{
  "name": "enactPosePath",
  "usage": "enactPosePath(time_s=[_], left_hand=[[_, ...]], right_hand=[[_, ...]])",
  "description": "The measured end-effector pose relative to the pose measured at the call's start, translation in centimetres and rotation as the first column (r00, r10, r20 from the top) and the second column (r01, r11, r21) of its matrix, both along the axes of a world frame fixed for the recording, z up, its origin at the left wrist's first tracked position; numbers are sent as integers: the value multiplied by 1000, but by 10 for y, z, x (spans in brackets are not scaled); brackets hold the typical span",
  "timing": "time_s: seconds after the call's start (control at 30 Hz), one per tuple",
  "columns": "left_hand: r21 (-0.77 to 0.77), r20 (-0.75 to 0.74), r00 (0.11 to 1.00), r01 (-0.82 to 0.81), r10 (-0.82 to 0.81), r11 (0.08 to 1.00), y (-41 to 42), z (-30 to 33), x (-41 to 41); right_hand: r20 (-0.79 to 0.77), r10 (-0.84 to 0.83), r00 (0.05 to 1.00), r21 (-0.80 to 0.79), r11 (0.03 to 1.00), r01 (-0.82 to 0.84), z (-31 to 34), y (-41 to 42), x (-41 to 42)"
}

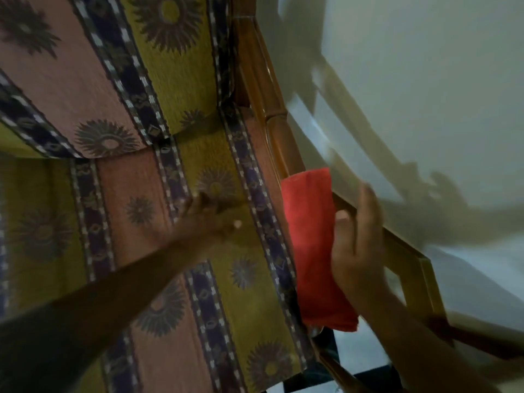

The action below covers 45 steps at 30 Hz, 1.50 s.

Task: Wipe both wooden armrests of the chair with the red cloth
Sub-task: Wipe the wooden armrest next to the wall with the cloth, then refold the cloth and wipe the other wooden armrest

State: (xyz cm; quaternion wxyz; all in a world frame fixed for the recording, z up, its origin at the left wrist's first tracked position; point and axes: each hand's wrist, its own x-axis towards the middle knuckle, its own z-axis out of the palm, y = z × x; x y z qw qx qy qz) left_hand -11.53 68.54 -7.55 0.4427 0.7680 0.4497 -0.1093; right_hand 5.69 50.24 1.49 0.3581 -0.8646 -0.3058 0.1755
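Observation:
The red cloth (310, 239) is folded into a long strip and draped over the chair's right wooden armrest (279, 137), which runs diagonally from the top centre to the lower right. My right hand (358, 251) grips the cloth against the armrest, thumb on the red fabric and fingers curled over the rail's outer side. My left hand (211, 219) lies over the patterned seat cushion (170, 251), fingers slightly spread, holding nothing. The frame is motion-blurred. The other armrest is out of view.
The patterned backrest cushion (113, 66) fills the upper left. A pale wall (425, 95) with shadows stands close to the right of the armrest. Black-and-white floor tiles (354, 364) show below the seat's front edge.

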Motion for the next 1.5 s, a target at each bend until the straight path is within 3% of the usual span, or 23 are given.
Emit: enactPosePath(time_s=[0.03, 0.07, 0.1, 0.27, 0.4, 0.47, 0.6, 0.73, 1.07, 1.17, 1.27, 1.37, 1.5], left_hand=[[-270, 114, 972, -171, 208, 948, -16, 21, 10], [-462, 139, 911, -286, 388, 839, -32, 39, 19], [-553, 139, 873, -322, 467, 768, -48, 50, 27], [-548, 194, 873, -283, 449, 787, -98, 87, 51], [-739, 182, 735, -337, 654, 584, -109, 103, 44], [-764, 212, 664, -345, 717, 545, -108, 109, 36], [-654, 307, 612, -421, 729, 629, -98, 119, -6], [-433, 469, 554, -535, 688, 726, -81, 130, -92], [-242, 551, 294, -839, 781, 487, -65, 151, -305], [-170, 542, 255, -900, 801, 402, -66, 155, -350], [-57, 520, 264, -938, 812, 341, -62, 151, -384], [24, 387, 328, -938, 862, 346, -53, 138, -409], [75, 226, 498, -866, 837, 494, -48, 111, -428]], right_hand=[[-91, -103, 991, -52, 994, 98, 1, -3, 0], [-148, -147, 978, -112, 985, 131, 0, -5, -2], [-159, -152, 975, -153, 980, 128, -1, -8, -3], [0, -102, 995, -224, 970, 99, 11, -1, -5], [-5, -79, 997, -125, 989, 78, 26, 4, -17], [-29, -78, 997, -47, 996, 77, 33, 6, -26], [-126, -38, 991, 57, 997, 45, 45, 18, -69], [-202, 25, 979, 140, 990, 4, 54, 48, -146], [-276, 333, 901, 268, 928, -261, 60, 111, -347], [-297, 412, 861, 270, 901, -338, 61, 123, -396], [-230, 452, 862, 260, 882, -393, 54, 134, -432], [-146, 468, 872, 134, 882, -451, 36, 139, -455], [-158, 420, 894, -12, 904, -427, 8, 130, -467]])
